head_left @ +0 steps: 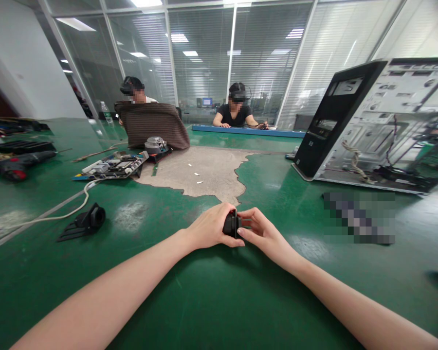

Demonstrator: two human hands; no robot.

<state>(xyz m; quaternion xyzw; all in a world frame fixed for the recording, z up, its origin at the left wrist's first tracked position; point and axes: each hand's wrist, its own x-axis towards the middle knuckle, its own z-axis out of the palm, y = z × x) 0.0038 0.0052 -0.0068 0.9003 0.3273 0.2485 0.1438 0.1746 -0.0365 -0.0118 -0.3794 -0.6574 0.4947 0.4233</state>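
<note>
A small black plastic part (232,225) with a flat rim is held just above the green tabletop, at the middle of the view. My left hand (210,226) wraps round it from the left, thumb below and fingers over the top. From the right, my right hand (263,234) pinches the rim side with thumb and curved fingers. The part's exact kind cannot be made out, since fingers cover much of it. Left of my hands lies another black plastic piece (91,218) with a round opening and a slatted base.
An open computer case (350,126) stands at right, near a pixelated dark strip (357,218). At left are a circuit board (115,165), a cooling fan (156,145), a cable (83,199) and a power drill (20,164). Two people sit across the table (277,311).
</note>
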